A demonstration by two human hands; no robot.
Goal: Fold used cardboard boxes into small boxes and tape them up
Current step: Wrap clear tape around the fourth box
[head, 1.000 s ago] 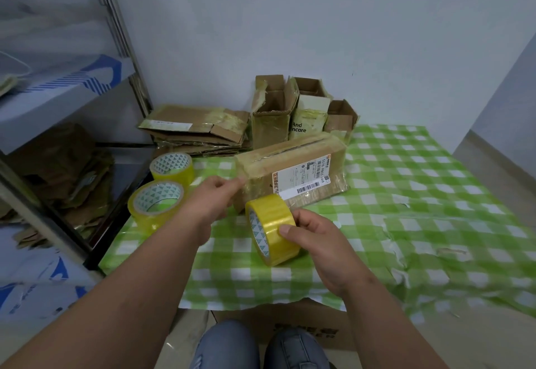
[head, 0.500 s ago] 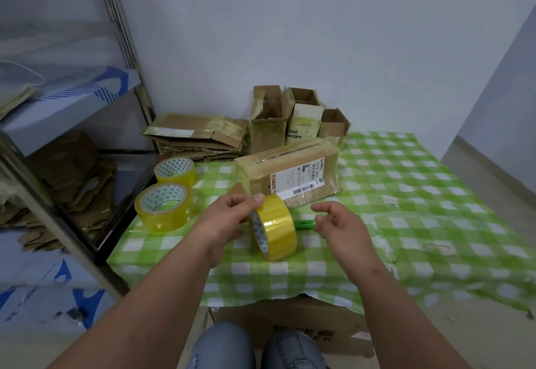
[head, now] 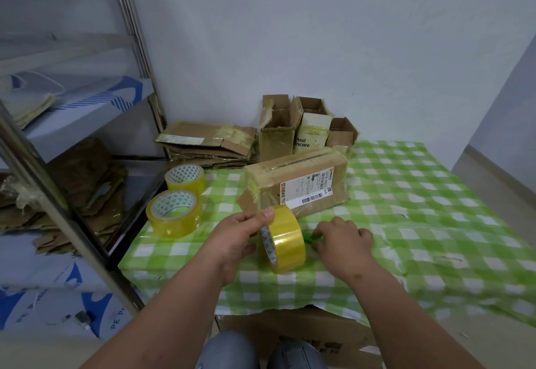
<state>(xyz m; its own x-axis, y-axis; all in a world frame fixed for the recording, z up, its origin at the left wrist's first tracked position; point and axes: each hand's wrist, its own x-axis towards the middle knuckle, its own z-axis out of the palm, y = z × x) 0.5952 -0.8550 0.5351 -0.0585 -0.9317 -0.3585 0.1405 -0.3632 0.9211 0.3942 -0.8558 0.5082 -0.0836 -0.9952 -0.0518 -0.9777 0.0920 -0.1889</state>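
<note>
A metal shelving rack (head: 87, 183) fills the left side, holding flattened cardboard (head: 87, 183) on its lower shelf. The bench (head: 435, 194), covered in a green-and-white checked cloth, spreads across the middle and right. At its far edge lies a stack of flattened cardboard boxes (head: 208, 144), and beside that stand three small open cardboard boxes (head: 278, 129) against the wall. In front of them rests the taped cardboard box (head: 298, 180), closed, with a white shipping label on its near face and clear tape stretched off its left end. Two rolls of yellowish clear tape (head: 174, 213) lie flat on the left part of the bench, one behind the other. A third tape roll (head: 285, 239) stands on edge just in front of the taped cardboard box, between both hands. The left hand (head: 232, 238) grips this roll from the left, thumb pressed on its top rim and the fingers (head: 249, 219) curled at its upper far side, close to the box's near left corner. The right hand (head: 345, 239) lies palm down just right of the roll, its fingers bent and pinching a small green object (head: 309, 236) against the cloth; what that object is cannot be made out. A brown carton (head: 304, 336) sits under the bench's near edge, above the person's knees (head: 261, 351).
</note>
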